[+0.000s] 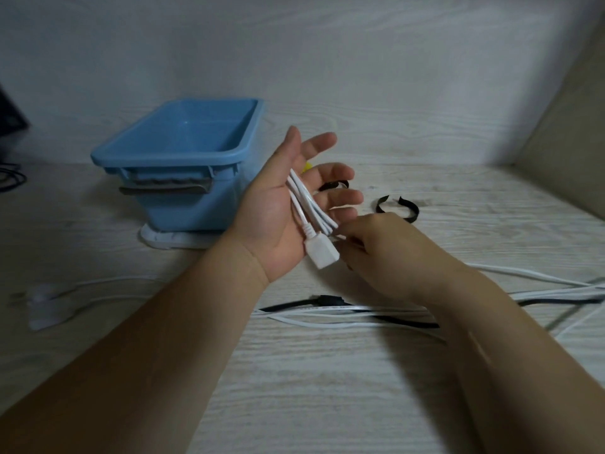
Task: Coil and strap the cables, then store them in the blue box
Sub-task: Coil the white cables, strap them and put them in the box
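Left hand: while your left hand [278,204] lies palm-up with fingers spread, the white cable [306,208] crosses your palm.
Right hand: your right hand [383,253] pinches its strands beside the plug [322,253].
Blue box [183,152]: just behind.

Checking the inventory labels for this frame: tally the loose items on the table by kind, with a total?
Blue plastic box: 1
Black straps: 2, one curled, one behind the fingers
White cables: 2, one in the left hand, one at left
Black cable: 1
Total: 6
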